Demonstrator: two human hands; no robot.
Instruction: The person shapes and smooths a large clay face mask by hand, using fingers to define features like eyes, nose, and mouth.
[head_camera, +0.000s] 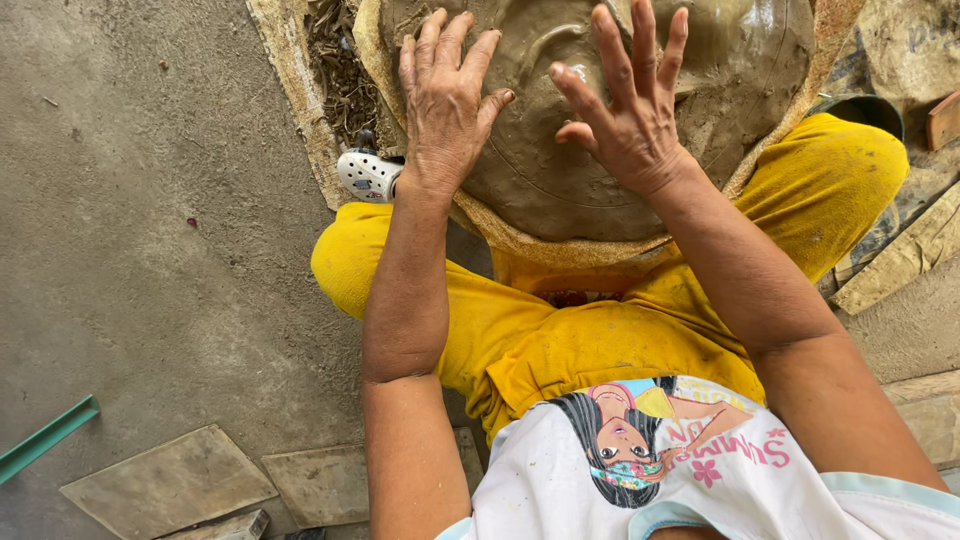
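A wide round slab of wet brown clay (560, 170) lies in front of me on a fibrous mat (500, 235), between my knees in yellow trousers. My left hand (445, 100) presses flat on the clay's left side, fingers spread and pointing away from me. My right hand (625, 95) rests on the clay's middle with fingers splayed and smeared with clay; its thumb points left. Neither hand grips anything.
A white perforated shoe (368, 175) sits by my left knee. Dry plant debris (345, 70) lies along the mat's left edge. Flat stone tiles (170, 485) and a green bar (45, 438) lie on the concrete floor at lower left. Boards (900, 260) lie at right.
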